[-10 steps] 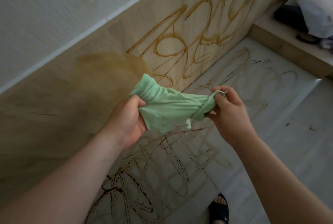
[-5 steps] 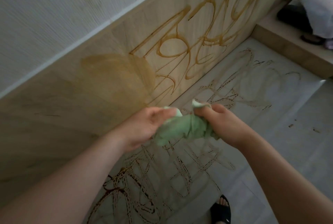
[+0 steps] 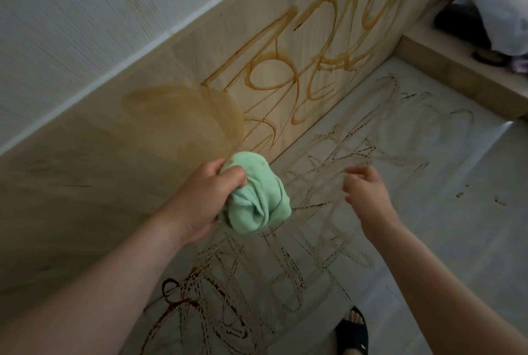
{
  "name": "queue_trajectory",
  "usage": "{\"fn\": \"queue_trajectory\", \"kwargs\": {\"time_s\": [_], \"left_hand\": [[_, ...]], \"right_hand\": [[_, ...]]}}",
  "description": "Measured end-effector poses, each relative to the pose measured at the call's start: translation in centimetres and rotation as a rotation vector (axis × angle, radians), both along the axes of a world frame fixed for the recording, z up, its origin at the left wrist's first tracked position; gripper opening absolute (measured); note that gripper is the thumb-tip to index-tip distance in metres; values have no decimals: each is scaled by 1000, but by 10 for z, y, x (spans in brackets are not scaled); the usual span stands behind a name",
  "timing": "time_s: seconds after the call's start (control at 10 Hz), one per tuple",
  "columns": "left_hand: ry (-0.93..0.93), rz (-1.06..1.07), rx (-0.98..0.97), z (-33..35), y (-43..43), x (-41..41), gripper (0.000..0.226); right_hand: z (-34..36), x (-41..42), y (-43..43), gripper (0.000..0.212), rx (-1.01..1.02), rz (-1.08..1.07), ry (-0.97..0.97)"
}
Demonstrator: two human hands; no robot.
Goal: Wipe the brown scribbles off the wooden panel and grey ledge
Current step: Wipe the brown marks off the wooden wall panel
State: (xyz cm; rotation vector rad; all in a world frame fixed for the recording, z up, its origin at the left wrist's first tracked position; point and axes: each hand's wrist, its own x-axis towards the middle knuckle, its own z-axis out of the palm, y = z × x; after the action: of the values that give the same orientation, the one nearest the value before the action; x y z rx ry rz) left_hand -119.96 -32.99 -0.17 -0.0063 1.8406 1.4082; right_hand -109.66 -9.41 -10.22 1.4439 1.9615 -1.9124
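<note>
Head view: left hand [image 3: 200, 200] grips the bunched green cloth [image 3: 258, 197] just in front of the wooden panel [image 3: 85, 183]; right hand [image 3: 367, 197] hovers empty over the scribbled grey ledge [image 3: 414, 183], fingers loosely curled, slightly blurred; a brown smear [image 3: 183, 114] marks the panel.

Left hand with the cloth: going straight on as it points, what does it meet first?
Likely the wooden panel, near the brown smear, the green cloth in the left hand touching first; depth unclear.
</note>
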Motion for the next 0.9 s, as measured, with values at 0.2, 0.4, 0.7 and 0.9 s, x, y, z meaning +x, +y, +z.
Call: {"fn": "queue_trajectory", "kwargs": {"time_s": [0.2, 0.4, 0.7, 0.9], "left_hand": [[-87, 210, 118, 0, 8, 4, 39], [-228, 505, 388, 4, 9, 1, 44], [-506, 361, 541, 13, 11, 3, 51], [286, -289, -780, -23, -12, -8, 18]], "right_hand": [[22, -11, -43, 24, -274, 453, 278], [-7, -18, -42, 22, -143, 169, 38], [-4, -20, -61, 39, -699, -39, 138], [0, -13, -87, 70, -1188, -41, 271]]}}
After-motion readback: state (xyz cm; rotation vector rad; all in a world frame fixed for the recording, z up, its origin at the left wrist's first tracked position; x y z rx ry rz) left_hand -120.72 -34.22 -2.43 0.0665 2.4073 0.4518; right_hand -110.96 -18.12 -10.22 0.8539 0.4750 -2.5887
